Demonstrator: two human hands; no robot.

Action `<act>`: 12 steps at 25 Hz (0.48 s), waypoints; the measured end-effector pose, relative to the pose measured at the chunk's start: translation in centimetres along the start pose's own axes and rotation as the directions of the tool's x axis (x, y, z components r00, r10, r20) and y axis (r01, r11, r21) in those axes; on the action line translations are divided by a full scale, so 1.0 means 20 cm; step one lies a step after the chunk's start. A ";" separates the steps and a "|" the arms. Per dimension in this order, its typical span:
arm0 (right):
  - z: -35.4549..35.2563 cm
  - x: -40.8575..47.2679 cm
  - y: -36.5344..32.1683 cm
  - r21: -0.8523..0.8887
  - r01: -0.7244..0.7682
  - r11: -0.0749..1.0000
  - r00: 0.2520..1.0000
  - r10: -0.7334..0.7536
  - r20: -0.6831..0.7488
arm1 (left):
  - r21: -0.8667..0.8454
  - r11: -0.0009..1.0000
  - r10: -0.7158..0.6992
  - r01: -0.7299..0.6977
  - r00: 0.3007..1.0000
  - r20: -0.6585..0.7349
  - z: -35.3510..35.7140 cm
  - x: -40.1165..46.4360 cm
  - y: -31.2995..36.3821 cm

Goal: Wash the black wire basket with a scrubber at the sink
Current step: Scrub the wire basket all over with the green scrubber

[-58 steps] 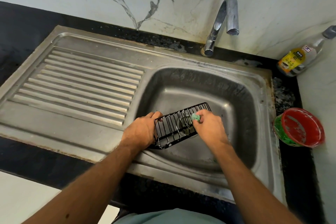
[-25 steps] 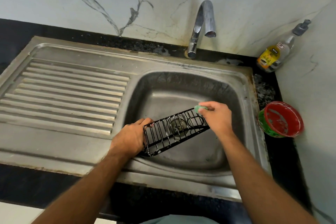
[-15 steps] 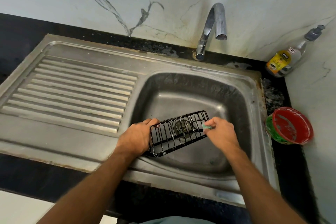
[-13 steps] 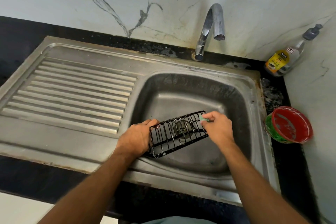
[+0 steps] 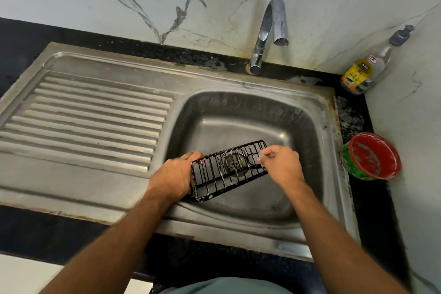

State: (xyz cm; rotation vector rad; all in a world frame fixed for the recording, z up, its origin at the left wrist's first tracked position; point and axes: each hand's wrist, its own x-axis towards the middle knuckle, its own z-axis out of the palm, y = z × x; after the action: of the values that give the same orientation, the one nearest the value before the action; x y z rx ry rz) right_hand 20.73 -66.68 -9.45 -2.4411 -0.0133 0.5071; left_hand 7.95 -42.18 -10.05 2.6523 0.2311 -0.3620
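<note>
The black wire basket (image 5: 216, 175) is held tilted over the steel sink basin (image 5: 307, 126), with white soap suds on its lower wires. My left hand (image 5: 173, 175) grips its left end. My right hand (image 5: 282, 164) pinches a small green scrubber (image 5: 262, 156) against the basket's right end. The drain shows through the wires. Most of the scrubber is hidden by my fingers.
The tap (image 5: 269, 33) stands behind the basin with no water running. A ribbed draining board (image 5: 90, 114) lies to the left. A soap bottle (image 5: 367, 67) and a red and green tub (image 5: 371, 156) sit on the black counter at the right.
My right hand has slid the scrubber back and forth along the basket's right end. My left hand has kept its grip on the left end.
</note>
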 end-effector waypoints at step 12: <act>-0.01 0.11 0.02 0.199 0.068 0.978 0.992 -0.044 -0.122 | -0.068 0.996 -0.054 0.054 0.998 -0.007 -0.01 -0.01 0.00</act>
State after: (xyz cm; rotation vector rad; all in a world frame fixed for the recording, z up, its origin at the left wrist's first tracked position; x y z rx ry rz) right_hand 22.71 -66.85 -10.33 -2.2597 0.0174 0.3233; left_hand 7.83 -42.09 -9.73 2.5859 0.3132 -0.3533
